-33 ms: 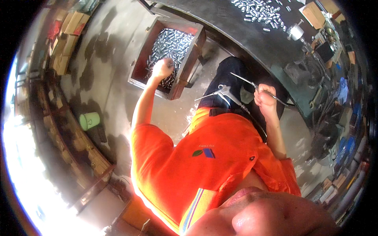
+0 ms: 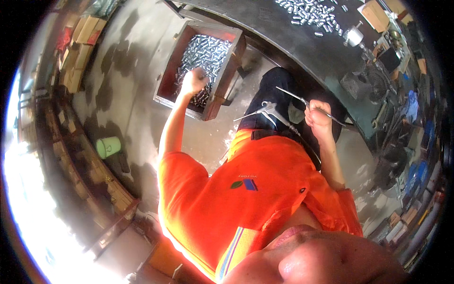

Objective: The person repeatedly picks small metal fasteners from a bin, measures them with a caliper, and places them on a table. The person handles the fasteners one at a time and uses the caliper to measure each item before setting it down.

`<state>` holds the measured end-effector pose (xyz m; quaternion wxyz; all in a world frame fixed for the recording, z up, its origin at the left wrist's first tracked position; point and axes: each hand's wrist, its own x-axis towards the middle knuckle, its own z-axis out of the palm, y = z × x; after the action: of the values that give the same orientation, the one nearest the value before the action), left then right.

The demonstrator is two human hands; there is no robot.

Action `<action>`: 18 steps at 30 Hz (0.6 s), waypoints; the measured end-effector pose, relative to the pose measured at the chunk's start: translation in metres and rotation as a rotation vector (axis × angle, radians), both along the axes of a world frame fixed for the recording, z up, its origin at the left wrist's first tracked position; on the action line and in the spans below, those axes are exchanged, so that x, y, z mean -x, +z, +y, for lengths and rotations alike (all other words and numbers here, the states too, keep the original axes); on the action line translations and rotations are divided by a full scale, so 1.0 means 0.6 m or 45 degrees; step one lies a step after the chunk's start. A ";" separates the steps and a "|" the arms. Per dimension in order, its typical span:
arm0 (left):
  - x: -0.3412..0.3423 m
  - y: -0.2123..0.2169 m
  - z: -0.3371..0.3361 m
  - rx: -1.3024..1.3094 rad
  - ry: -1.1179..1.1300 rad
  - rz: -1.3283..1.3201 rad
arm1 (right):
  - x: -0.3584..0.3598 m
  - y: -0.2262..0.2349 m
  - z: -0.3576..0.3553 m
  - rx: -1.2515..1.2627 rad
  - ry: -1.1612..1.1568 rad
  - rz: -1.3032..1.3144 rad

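Observation:
My left hand (image 2: pixel 194 83) is over the near half of a wooden box. Its fingers are curled closed, and whatever they hold is hidden. Small shiny metal cylinders (image 2: pixel 208 52) fill much of the box (image 2: pixel 218 102). At the right, above my lap, my right hand (image 2: pixel 319 114) is wrapped round a thin metal rod (image 2: pixel 291 94), which slants out on both sides of the fist. Beside that fist an air blow gun (image 2: pixel 272 110) with a thin nozzle rests across my lap, its hose running down along my side.
A dark metal workbench (image 2: pixel 293 45) spans the far right, bearing a loose pile of similar cylinders (image 2: pixel 309 16) and a silver cup-like fixture (image 2: pixel 353 37). A pale green bucket (image 2: pixel 108 146) lies at left on the floor. Shelving with boxes (image 2: pixel 78 57) lines the left side.
My left hand has shifted very slightly within the box. My right hand and the rod look almost unmoved.

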<state>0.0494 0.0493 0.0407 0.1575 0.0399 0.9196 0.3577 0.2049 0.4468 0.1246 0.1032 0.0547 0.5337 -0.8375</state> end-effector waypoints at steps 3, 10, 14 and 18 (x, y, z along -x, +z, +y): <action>-0.026 0.092 0.053 -1.034 0.317 -0.153 | 0.004 0.002 -0.004 -0.125 0.025 0.064; -0.089 0.138 0.205 -1.723 0.014 -0.692 | 0.017 0.028 -0.024 -0.310 0.155 0.157; -0.106 0.106 0.261 -1.992 -0.052 -0.984 | 0.013 0.043 -0.023 -0.413 0.167 0.183; -0.109 0.112 0.278 -1.869 -0.137 -0.935 | 0.009 0.028 -0.016 -0.340 0.164 0.166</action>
<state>0.1150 0.2164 0.1080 0.3991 0.0573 0.3383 0.8503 0.1996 0.4372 0.1414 0.1137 -0.0211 0.6484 -0.7525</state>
